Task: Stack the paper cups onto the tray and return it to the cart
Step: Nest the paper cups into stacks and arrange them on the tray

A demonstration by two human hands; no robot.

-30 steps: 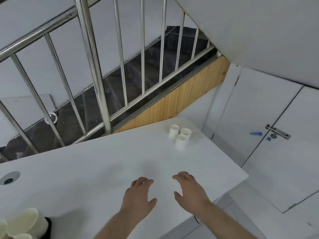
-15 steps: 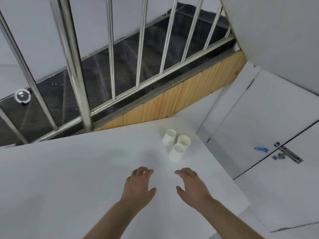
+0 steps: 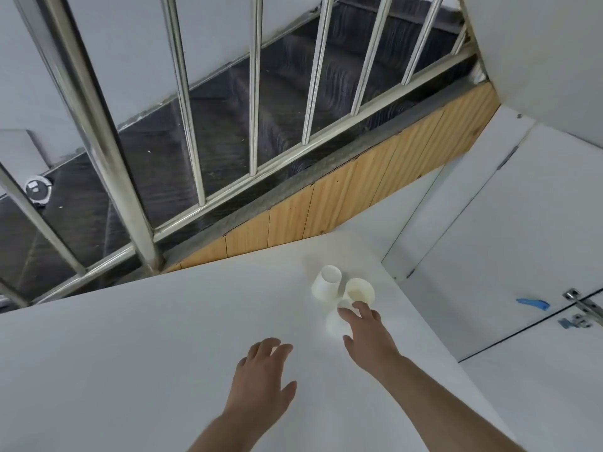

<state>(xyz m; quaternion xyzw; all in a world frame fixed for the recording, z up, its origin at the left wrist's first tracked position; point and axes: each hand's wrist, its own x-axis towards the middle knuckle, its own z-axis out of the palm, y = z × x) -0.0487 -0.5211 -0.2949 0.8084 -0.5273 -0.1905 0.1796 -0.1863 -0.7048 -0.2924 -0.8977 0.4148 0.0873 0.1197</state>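
Three white paper cups stand close together near the far right corner of the white table (image 3: 137, 337). The far-left cup (image 3: 325, 286) and the far-right cup (image 3: 360, 289), whose mouth faces up, are in full sight. My right hand (image 3: 367, 337) reaches over the nearest cup (image 3: 333, 325), fingers stretched across its top and hiding part of it; a closed grip does not show. My left hand (image 3: 261, 373) hovers over the table to the left, fingers spread and holding nothing. No tray or cart is in view.
A steel stair railing (image 3: 98, 125) and a wood panel (image 3: 326, 207) rise just behind the table's far edge. White doors with a metal latch (image 3: 580, 305) lie right of the table edge. A round robot vacuum (image 3: 39, 189) sits at far left.
My right hand has moved forward onto the nearest cup. My left hand stayed back over the table. The view has shifted closer to the cups.
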